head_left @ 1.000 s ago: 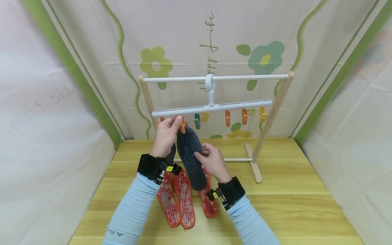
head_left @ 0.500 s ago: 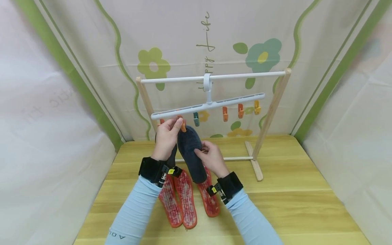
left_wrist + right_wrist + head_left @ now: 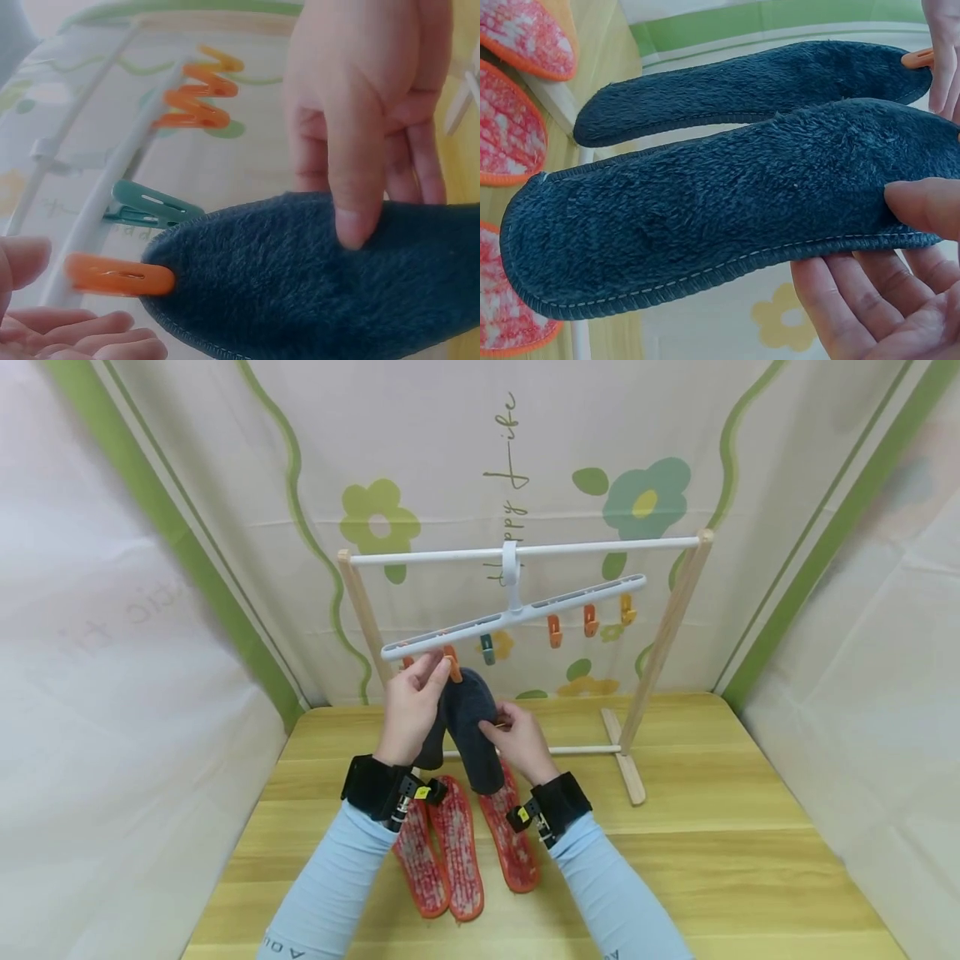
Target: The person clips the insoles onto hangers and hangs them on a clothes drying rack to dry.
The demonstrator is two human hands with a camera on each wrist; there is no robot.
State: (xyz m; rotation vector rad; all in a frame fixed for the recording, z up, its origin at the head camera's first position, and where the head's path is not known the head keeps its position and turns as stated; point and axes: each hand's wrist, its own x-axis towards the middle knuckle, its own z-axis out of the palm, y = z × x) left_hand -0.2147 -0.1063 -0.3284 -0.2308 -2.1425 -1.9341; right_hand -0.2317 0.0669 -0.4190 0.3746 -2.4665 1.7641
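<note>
A dark blue fuzzy insole (image 3: 474,735) hangs by its tip from an orange clip (image 3: 124,275) at the hanger's left part. My right hand (image 3: 522,742) pinches this insole by its right edge, thumb on the fuzzy face and fingers behind. Beside the clip is my left hand (image 3: 411,700), its thumb and fingers spread apart with nothing between them in the left wrist view. A second dark blue insole (image 3: 757,86) hangs farther left from another orange clip (image 3: 918,59), partly hidden by the left hand in the head view. The white hanger (image 3: 465,628) slants, its left end lower.
A rack with a white top bar (image 3: 600,545) and wooden posts (image 3: 667,635) carries the hanger. A teal clip (image 3: 488,649), more orange clips (image 3: 554,631) and a yellow clip (image 3: 627,608) hang from it. Three red-patterned insoles (image 3: 459,860) lie on the wooden table (image 3: 675,877).
The hanger has turned and tilted more, its right end higher. The dark blue insole's lower end has moved up and away. The left thumb and fingers have loosened at the clip.
</note>
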